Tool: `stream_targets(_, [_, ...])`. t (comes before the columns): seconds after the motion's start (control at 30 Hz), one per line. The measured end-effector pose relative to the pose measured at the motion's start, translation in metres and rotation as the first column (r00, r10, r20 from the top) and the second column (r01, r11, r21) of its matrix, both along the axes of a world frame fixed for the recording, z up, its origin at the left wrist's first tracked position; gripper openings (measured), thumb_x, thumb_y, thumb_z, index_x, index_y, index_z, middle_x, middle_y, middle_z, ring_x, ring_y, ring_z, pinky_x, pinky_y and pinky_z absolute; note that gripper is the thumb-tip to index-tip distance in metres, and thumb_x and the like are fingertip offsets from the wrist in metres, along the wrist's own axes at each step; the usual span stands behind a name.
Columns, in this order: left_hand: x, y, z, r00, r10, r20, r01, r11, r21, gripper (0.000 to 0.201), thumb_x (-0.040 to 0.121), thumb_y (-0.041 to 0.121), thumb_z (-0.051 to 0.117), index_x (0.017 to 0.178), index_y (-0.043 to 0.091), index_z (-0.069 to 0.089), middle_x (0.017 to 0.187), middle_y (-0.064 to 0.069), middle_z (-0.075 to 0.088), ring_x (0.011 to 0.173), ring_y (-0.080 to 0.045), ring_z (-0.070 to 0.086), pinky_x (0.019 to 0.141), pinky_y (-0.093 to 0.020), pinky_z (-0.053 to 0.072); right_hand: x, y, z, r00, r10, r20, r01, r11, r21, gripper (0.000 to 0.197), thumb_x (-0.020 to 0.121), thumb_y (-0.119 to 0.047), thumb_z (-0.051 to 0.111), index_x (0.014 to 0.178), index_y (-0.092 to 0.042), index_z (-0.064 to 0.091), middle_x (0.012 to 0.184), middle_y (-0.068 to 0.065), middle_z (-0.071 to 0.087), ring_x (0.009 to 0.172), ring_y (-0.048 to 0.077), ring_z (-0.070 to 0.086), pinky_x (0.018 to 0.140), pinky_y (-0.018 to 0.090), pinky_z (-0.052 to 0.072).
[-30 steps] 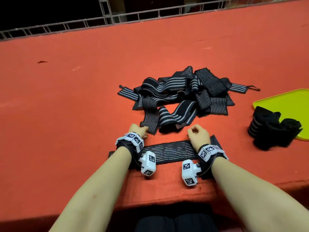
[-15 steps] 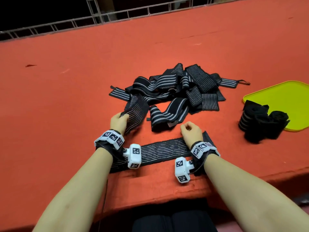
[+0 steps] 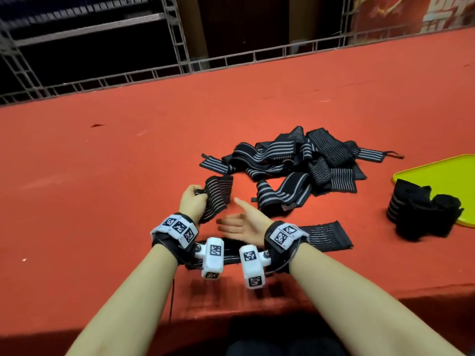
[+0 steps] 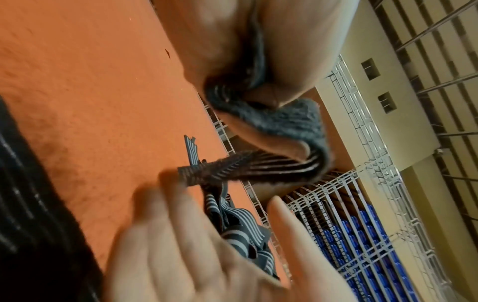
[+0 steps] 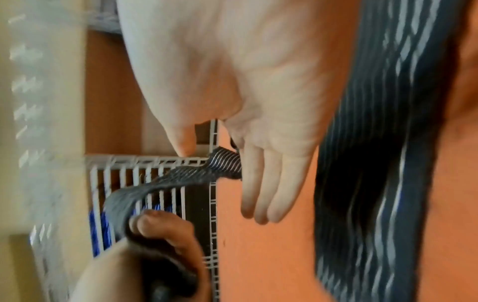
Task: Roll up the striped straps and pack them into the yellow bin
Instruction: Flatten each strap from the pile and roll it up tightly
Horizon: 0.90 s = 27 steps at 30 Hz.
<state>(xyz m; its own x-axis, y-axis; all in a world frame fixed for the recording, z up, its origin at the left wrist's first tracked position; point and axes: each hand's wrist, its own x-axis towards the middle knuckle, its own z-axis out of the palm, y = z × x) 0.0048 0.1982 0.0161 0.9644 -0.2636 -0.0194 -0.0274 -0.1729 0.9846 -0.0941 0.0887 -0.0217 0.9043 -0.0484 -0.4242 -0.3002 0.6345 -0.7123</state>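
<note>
My left hand (image 3: 191, 202) grips one end of a black strap with thin white stripes (image 3: 217, 196), lifted off the red table; the same strap (image 4: 258, 167) curls out of that fist in the left wrist view. My right hand (image 3: 240, 222) is open, fingers straight, palm turned toward the left hand, just right of the strap and holding nothing (image 5: 261, 179). A second strap (image 3: 323, 235) lies flat under my wrists. A loose pile of striped straps (image 3: 295, 165) sits beyond. Rolled straps (image 3: 421, 211) stand at the edge of the yellow bin (image 3: 442, 173), far right.
The red felt table (image 3: 102, 176) stretches wide to the left and back. A metal truss rail (image 3: 231, 60) runs along its far edge. The table's front edge (image 3: 385, 291) is just below my wrists.
My left hand pulled a strap out of the pile toward the left and lifted it. My right hand left the flat strap, opened and moved left toward the held strap.
</note>
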Motion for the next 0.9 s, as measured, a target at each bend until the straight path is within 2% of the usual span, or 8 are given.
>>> stream_targets(0.1, [-0.012,0.013,0.006,0.998,-0.055,-0.032,0.055,0.998,-0.016,0.024,0.085,-0.008,0.038,0.083,0.015,0.045,0.064,-0.010,0.045,0.042,-0.018,0.043,0.037,-0.020,0.033,0.008,0.014,0.011,0.990,-0.138,0.035,0.121,0.946,0.299,0.044,0.094,-0.039,0.053,0.102,0.003,0.056,0.083,0.016,0.069,0.080,0.026,0.066,0.091,0.036,0.048])
stream_targets(0.2, [-0.017,0.029,0.012,0.991,-0.109,-0.075,0.107,0.994,-0.029,0.018,0.086,-0.008,0.035,0.090,0.008,0.042,0.057,-0.007,0.040,0.025,-0.013,0.034,0.030,-0.012,0.025,0.014,0.015,0.019,0.979,-0.206,0.007,0.190,0.915,0.356,0.038,0.079,-0.021,0.072,0.104,0.006,0.061,0.101,0.019,0.066,0.095,0.029,0.063,0.099,0.035,0.046])
stream_targets(0.4, [-0.017,0.048,0.010,0.995,-0.077,-0.060,0.076,0.997,-0.010,0.021,0.085,-0.006,0.034,0.080,0.013,0.042,0.054,-0.004,0.036,0.027,-0.013,0.032,0.031,-0.012,0.025,0.013,-0.003,0.007,0.952,-0.306,0.031,0.294,0.934,0.202,0.021,0.092,-0.021,0.058,0.095,-0.003,0.068,0.068,0.009,0.071,0.055,0.019,0.069,0.048,0.025,0.054])
stream_targets(0.5, [-0.017,0.048,0.005,0.998,-0.044,-0.039,0.043,0.999,-0.017,0.024,0.084,-0.006,0.035,0.078,0.016,0.042,0.054,-0.005,0.036,0.029,-0.013,0.033,0.031,-0.013,0.026,0.006,-0.011,0.001,0.938,-0.347,-0.019,0.346,0.926,0.151,0.032,0.087,-0.028,0.063,0.110,-0.006,0.061,0.070,0.006,0.070,0.057,0.017,0.068,0.052,0.024,0.055])
stream_targets(0.63, [-0.016,0.050,0.009,0.999,0.038,-0.013,-0.039,0.990,-0.135,0.030,0.082,-0.009,0.033,0.073,0.018,0.042,0.057,-0.003,0.036,0.037,-0.013,0.035,0.035,-0.013,0.028,-0.012,0.003,0.017,0.973,-0.228,-0.029,0.230,0.961,0.152,0.043,0.100,-0.025,0.041,0.065,-0.004,0.057,0.040,0.004,0.055,0.029,0.012,0.052,0.030,0.016,0.037])
stream_targets(0.7, [-0.014,0.056,0.015,0.996,0.087,-0.007,-0.086,0.980,-0.181,0.032,0.081,-0.011,0.031,0.071,0.018,0.042,0.057,-0.002,0.035,0.035,-0.012,0.033,0.035,-0.011,0.026,-0.015,0.014,0.022,0.974,-0.224,0.024,0.220,0.968,0.124,0.039,0.099,-0.019,0.046,0.067,-0.001,0.060,0.046,0.006,0.060,0.036,0.012,0.058,0.035,0.017,0.043])
stream_targets(0.83, [-0.004,0.072,0.017,0.986,0.165,-0.001,-0.162,0.968,-0.191,0.033,0.081,-0.012,0.030,0.071,0.017,0.043,0.058,-0.003,0.035,0.039,-0.012,0.032,0.037,-0.013,0.025,0.000,0.028,0.041,0.943,-0.309,0.122,0.277,0.935,0.222,0.016,0.091,-0.002,0.050,0.088,0.003,0.066,0.079,0.015,0.070,0.074,0.023,0.069,0.073,0.027,0.057])
stream_targets(0.9, [-0.002,0.076,0.012,0.985,0.170,-0.014,-0.170,0.970,-0.175,0.033,0.081,-0.011,0.031,0.070,0.018,0.043,0.058,-0.004,0.036,0.041,-0.012,0.033,0.037,-0.014,0.027,0.002,0.021,0.047,0.914,-0.353,0.199,0.291,0.913,0.287,0.026,0.093,0.000,0.045,0.083,0.001,0.069,0.081,0.015,0.070,0.073,0.022,0.068,0.072,0.028,0.057])
